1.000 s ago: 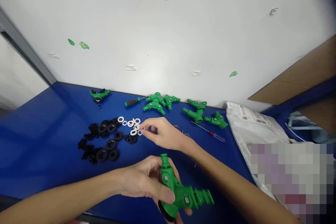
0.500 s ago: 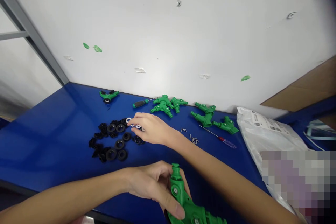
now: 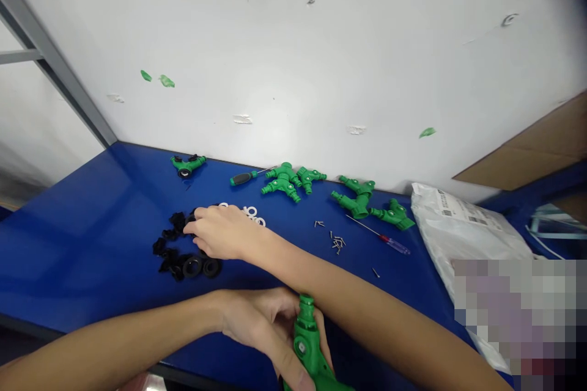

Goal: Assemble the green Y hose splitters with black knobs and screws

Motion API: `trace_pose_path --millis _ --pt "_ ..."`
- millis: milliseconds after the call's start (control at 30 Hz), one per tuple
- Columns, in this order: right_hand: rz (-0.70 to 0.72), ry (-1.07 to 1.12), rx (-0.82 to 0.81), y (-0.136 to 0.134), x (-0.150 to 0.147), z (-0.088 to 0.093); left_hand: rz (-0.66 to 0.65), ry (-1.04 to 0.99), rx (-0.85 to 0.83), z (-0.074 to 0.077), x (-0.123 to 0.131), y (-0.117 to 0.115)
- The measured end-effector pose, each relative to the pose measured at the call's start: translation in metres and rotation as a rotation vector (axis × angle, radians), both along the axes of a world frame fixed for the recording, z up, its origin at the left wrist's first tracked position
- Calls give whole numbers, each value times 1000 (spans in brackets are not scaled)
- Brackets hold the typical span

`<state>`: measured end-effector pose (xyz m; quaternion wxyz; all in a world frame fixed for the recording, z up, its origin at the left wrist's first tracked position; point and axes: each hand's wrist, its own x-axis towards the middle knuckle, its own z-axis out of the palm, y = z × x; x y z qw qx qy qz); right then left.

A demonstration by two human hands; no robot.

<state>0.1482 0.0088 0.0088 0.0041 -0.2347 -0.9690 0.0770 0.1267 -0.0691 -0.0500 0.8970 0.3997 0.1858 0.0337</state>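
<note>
My left hand [image 3: 270, 324] is closed around a green plastic hose splitter [image 3: 309, 342] at the bottom of the view, its ribbed outlet pointing up. The splitter's lower part is cut off by the frame edge. My right hand [image 3: 220, 231] reaches over the pile of black plastic parts [image 3: 172, 256], fingers bent downward and slightly apart, with nothing visible in them. It covers several of the black rings. Two black rings [image 3: 192, 266] lie uncovered just below it. White washers [image 3: 251, 212] show beyond its wrist.
More green splitters [image 3: 284, 183] lie along the wall, one with black parts [image 3: 188, 165] at the left. A green-handled screwdriver [image 3: 243, 178], a red-and-clear screwdriver [image 3: 394, 245] and small screws [image 3: 337, 243] are on the blue table [image 3: 114, 214]. A plastic bag [image 3: 449, 226] stands at the right.
My right hand has moved left from the white washers to over the black rings, uncovering the washers. The splitter in my left hand has shifted slightly down.
</note>
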Motion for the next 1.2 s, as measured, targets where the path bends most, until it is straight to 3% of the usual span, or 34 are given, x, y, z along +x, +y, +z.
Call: trace_pose_path --millis 233,367,500,600,700,800,933,1200 --pt "40 -43 31 6 -14 -7 -5 14 22 3 -2 0" --pt "71 3 34 12 -7 2 16 -1 16 6 -4 0" --pt "-17 294 -111 20 39 24 118 -86 -37 14 -1 -2" --pt "-256 631 -337 14 96 33 360 -47 -19 19 3 -3" --pt "-427 819 -414 -8 148 24 566 46 22 21 5 -1" --pt "-536 968 -439 -36 175 1 666 29 43 20 7 2" --pt "-570 1172 -503 -62 173 -22 747 9 144 16 10 1" --pt "-504 1217 -516 -74 165 -30 780 48 275 14 12 -1"
